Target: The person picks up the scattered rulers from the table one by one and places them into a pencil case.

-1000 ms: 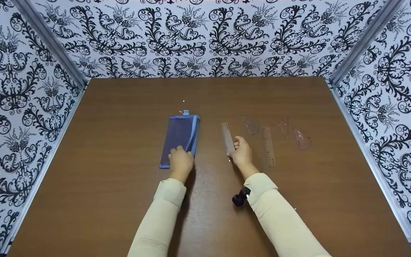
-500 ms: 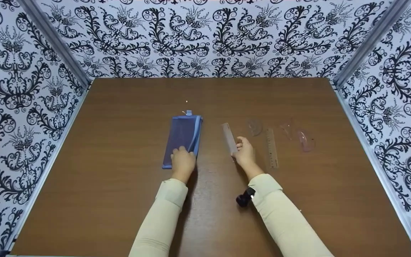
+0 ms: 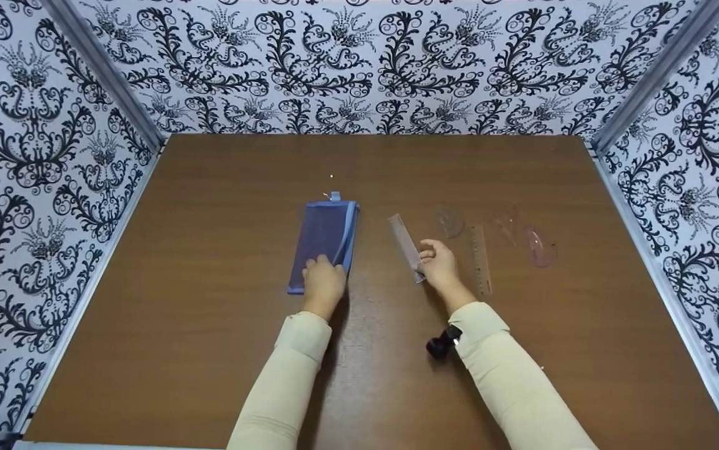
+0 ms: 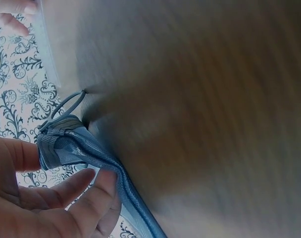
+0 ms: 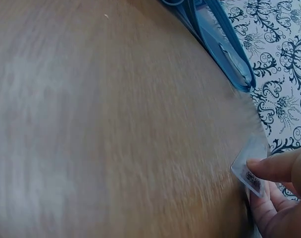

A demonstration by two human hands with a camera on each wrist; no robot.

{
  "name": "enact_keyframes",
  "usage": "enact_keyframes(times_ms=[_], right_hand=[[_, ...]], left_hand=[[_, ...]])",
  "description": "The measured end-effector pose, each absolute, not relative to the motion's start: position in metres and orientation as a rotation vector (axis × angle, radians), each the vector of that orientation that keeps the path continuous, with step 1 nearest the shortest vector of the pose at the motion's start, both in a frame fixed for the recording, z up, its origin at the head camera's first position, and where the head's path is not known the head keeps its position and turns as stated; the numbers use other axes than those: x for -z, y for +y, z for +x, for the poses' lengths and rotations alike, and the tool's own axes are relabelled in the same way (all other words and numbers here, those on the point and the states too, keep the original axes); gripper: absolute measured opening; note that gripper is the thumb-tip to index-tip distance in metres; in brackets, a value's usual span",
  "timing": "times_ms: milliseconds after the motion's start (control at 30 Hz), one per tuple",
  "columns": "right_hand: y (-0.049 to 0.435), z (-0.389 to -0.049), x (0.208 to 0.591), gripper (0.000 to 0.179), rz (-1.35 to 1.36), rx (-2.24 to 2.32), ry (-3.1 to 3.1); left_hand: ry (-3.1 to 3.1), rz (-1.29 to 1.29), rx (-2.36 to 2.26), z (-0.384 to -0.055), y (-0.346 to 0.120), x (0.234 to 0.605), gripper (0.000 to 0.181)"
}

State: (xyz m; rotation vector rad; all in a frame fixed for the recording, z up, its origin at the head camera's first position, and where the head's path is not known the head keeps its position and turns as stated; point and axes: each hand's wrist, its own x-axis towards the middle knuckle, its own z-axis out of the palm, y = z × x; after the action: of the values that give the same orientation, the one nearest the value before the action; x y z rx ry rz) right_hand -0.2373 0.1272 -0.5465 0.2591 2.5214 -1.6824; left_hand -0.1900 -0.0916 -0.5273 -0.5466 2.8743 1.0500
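Note:
A blue mesh zip pouch [image 3: 322,237] lies left of the table's middle, its zipped side gaping in the right wrist view. My left hand [image 3: 323,282] grips the pouch's near end, with thumb and fingers around the zip edge [image 4: 66,141] in the left wrist view. Right of the pouch, a clear plastic ruler [image 3: 405,244] slants away from me. The right hand [image 3: 439,265] pinches its near end between thumb and fingers; a small dark print shows beside the thumb on the ruler's corner [image 5: 254,179].
Right of my right hand lie another clear ruler [image 3: 480,259], a clear protractor [image 3: 451,222], a clear set square [image 3: 507,226] and a pinkish protractor [image 3: 540,247]. Patterned walls [image 3: 359,69] enclose the wooden table [image 3: 209,350]. A black wrist camera [image 3: 442,344] sits at the right cuff.
The ruler in my right hand has tilted more, its near end swinging right with the hand. The left hand stays on the pouch. The head view has shifted slightly.

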Motion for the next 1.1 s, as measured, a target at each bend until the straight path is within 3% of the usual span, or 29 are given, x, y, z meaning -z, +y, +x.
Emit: enact_keyframes(times_ms=[1100], right_hand=[[0.1233, -0.2323, 0.5386, 0.042, 0.458, 2.026, 2.084]], left_hand=[[2.950, -0.476, -1.076, -0.1869, -0.0940, 0.5287, 0.035]])
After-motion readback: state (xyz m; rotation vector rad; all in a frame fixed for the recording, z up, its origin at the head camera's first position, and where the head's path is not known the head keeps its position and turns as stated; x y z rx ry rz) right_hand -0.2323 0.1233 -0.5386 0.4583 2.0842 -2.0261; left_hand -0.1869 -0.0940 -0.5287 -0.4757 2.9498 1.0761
